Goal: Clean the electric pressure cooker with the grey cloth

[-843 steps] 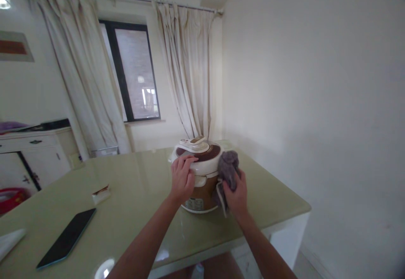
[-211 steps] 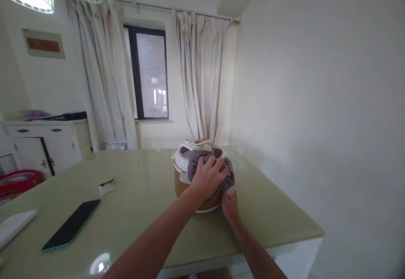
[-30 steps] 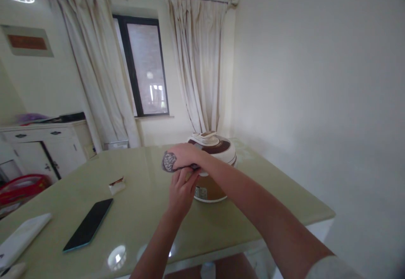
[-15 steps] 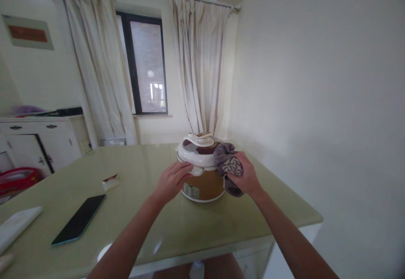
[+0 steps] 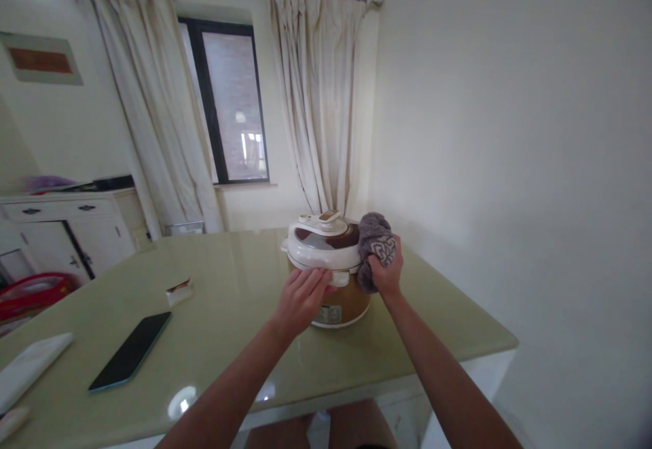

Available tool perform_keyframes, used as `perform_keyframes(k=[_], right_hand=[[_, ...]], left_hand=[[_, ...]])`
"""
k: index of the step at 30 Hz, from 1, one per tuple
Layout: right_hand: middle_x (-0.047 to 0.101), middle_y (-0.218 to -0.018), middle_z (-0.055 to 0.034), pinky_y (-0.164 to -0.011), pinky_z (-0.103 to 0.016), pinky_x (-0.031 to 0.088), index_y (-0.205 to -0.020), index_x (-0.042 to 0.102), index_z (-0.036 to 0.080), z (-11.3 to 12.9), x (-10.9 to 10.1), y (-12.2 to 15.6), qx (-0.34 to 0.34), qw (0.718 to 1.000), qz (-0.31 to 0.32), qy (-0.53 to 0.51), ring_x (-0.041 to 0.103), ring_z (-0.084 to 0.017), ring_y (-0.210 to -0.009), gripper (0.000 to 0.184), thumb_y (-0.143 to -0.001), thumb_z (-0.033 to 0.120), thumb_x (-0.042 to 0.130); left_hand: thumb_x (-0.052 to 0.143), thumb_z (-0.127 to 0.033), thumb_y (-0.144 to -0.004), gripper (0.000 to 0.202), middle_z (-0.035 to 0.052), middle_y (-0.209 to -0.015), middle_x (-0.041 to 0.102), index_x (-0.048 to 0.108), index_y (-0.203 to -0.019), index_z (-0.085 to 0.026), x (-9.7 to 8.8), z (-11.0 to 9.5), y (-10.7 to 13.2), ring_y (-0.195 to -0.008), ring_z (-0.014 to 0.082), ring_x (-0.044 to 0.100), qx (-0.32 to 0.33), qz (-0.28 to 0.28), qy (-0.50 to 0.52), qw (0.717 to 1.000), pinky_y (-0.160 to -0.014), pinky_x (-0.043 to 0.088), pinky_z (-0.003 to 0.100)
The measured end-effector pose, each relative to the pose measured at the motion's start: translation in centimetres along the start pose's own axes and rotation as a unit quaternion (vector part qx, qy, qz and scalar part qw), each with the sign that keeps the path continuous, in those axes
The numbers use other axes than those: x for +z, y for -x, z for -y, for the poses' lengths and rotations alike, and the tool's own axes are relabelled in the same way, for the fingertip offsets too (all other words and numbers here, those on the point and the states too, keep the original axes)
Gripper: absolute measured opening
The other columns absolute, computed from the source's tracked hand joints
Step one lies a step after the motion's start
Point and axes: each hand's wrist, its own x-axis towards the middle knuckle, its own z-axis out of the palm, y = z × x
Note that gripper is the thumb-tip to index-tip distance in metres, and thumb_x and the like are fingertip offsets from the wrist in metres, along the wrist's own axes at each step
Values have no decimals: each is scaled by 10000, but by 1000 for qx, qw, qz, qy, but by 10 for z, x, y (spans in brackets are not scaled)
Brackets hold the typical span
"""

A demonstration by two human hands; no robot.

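A white and brown rice cooker (image 5: 326, 248) stands on the pale green glass table (image 5: 229, 340), towards its far right corner. My left hand (image 5: 301, 299) rests against the cooker's front, fingers stretched along the lid's rim. A bunched grey cloth (image 5: 375, 248) is pressed to the cooker's right side, gripped by my right hand (image 5: 388, 274).
A dark phone (image 5: 130, 352) lies on the table at the left, a small wrapped packet (image 5: 178, 292) beyond it, and a white flat object (image 5: 28, 367) at the left edge. A white cabinet (image 5: 66, 228), a red tub (image 5: 30, 293), curtains and a window stand behind. A wall runs along the right.
Over the last second my right hand carried the cloth from the cooker's front left to its right side. My left hand slid to the lid's front rim.
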Motion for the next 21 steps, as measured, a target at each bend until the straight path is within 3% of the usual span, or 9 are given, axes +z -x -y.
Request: perform_keyframes(k=[3,8,10,15,17,19,21], right_hand=[[673,-1194,-133,-1018,-571,558,-1393,479,197,-10,-7,28,45,996,-72,-4,671,-334,-1098,645,-806,413,636],[626,-1277,-167,-1024,-614,556,-1295,554,231,-7,-22,89,-59,998,6,35,637,-404,-1210,613,-756,456,741],[605,-1314,-165,-1018,-598,568,-1297,555,243,1,-28,88,-88,995,33,27,635,-402,-1225,608,-755,440,747],[586,-1394,-132,-1145,-555,500,-1496,482,249,37,-42,23,-96,988,120,-13,597,-360,-1320,783,-755,328,720],[583,-1393,-130,-1155,-547,493,-1498,514,250,45,-43,13,-85,987,139,-6,595,-357,-1321,782,-748,312,728],[598,-1351,-139,-1110,-554,529,-1431,573,244,41,-41,30,-68,990,120,8,620,-368,-1280,707,-750,342,735],[611,-1332,-166,-1046,-585,567,-1353,607,232,27,-39,69,-52,995,82,30,638,-402,-1259,636,-752,397,735]], left_hand=[[594,-248,-1058,217,124,-1079,802,729,-1215,-182,0,-17,-8,-945,240,749,3,3,-29,1000,-795,552,385],[583,-261,-1066,211,113,-1075,797,718,-1214,-194,-4,-27,-13,-957,241,738,-13,-3,-52,999,-799,550,389],[587,-275,-1065,203,108,-1064,799,721,-1196,-199,-6,-27,-14,-929,237,736,-15,-10,-48,999,-797,552,391],[616,-282,-1042,198,105,-1064,801,718,-1186,-193,-10,-28,-16,-915,243,731,-32,-23,-32,999,-794,563,401],[620,-283,-1033,231,107,-1084,798,707,-1231,-202,-10,-29,-14,-931,251,733,-40,-19,-17,999,-809,567,404],[616,-299,-1031,318,116,-1111,794,672,-1333,-218,-9,-29,-13,-953,260,737,-54,-16,0,998,-831,568,405],[622,-316,-1025,388,127,-1117,790,629,-1399,-216,-8,-29,-12,-964,267,739,-73,-20,12,997,-844,567,405]])
